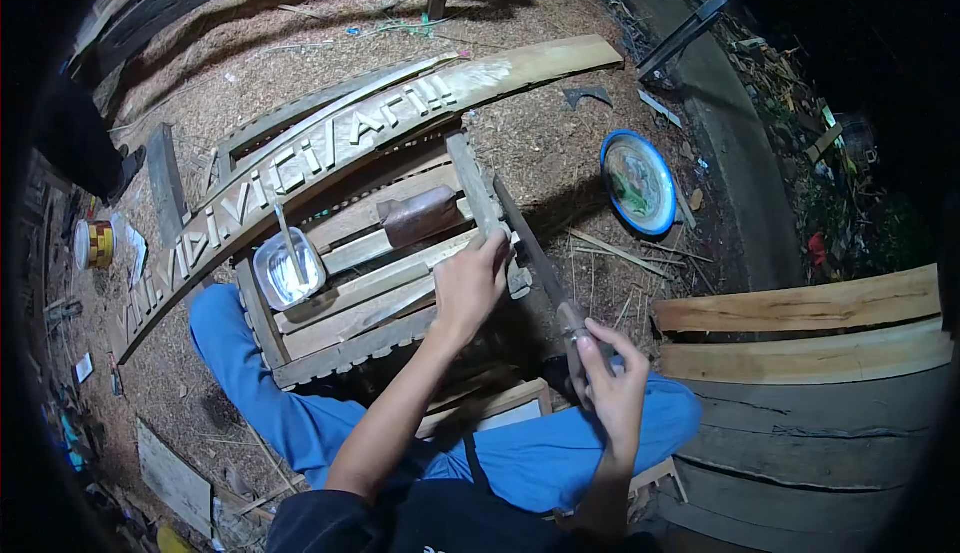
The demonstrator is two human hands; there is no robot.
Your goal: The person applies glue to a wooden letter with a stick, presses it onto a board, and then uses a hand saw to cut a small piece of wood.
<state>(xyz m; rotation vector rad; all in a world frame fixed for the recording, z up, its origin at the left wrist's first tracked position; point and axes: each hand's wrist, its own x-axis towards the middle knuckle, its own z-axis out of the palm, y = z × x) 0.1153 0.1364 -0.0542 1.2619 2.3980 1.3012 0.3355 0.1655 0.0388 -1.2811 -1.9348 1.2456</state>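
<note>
My right hand [616, 385] is closed around the handle of a long knife [535, 253], its dark blade slanting up and to the left beside the corner of a slatted wooden crate [465, 178]. At that corner my left hand [470, 288] is closed, fingertips pressed together close to the blade. What those fingers pinch, if anything, is too small to tell. Across the crate's far side lies a long curved board [320, 148] with raised letters. A clear plastic tub [290, 271] with a brush [290, 238] in it stands on the crate, near a dark brown block-like object [420, 217].
A blue-rimmed enamel plate [640, 183] rests on the wood-shaving-covered ground to the right. Planks [800, 353] lie at the lower right, and a yellow tape roll [98, 243] at the far left. A person's dark-clothed leg [85, 138] shows at the left.
</note>
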